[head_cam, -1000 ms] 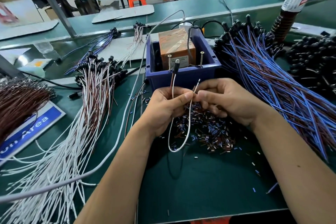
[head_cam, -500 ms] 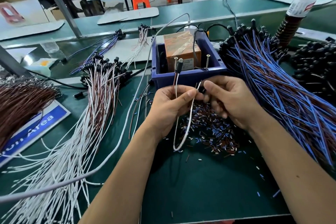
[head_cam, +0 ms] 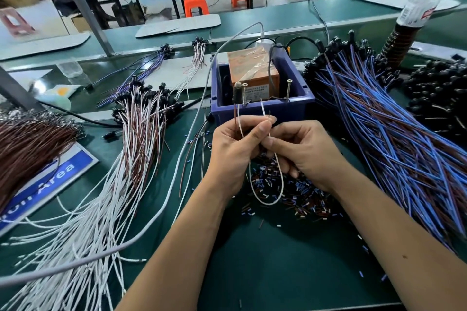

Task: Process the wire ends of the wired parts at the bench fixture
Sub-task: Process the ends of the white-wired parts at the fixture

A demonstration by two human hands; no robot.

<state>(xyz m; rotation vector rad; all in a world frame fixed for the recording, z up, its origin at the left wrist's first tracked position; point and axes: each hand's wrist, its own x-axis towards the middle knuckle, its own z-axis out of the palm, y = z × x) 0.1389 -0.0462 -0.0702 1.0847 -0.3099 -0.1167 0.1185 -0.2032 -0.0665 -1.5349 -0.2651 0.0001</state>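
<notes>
At the centre of the frame, a wired part [head_cam: 237, 94] is held up in front of the blue bin [head_cam: 262, 111], its small black head just beside one of two upright screws [head_cam: 244, 93] at the bin's front wall. The part's brown and white leads are pinched by the left hand [head_cam: 235, 151], thumb pressed across them. The white lead [head_cam: 267, 184] is seen looping down below both hands and back up, where its free end is gripped between the curled fingers of the right hand [head_cam: 303, 151]; both stripped tips are poking up just above the knuckles. Inside the bin, an orange box [head_cam: 252, 70] wrapped in clear film is visible. Beneath the hands, a heap of cut insulation bits [head_cam: 290, 192] is spread on the green counter [head_cam: 278, 272]. At the left, a bundle of white-and-brown wired parts [head_cam: 141, 121] is fanned out; at the right, a large pile of blue-and-brown ones [head_cam: 379, 134] is lying. A bottle [head_cam: 419, 0] is standing at the upper right.
</notes>
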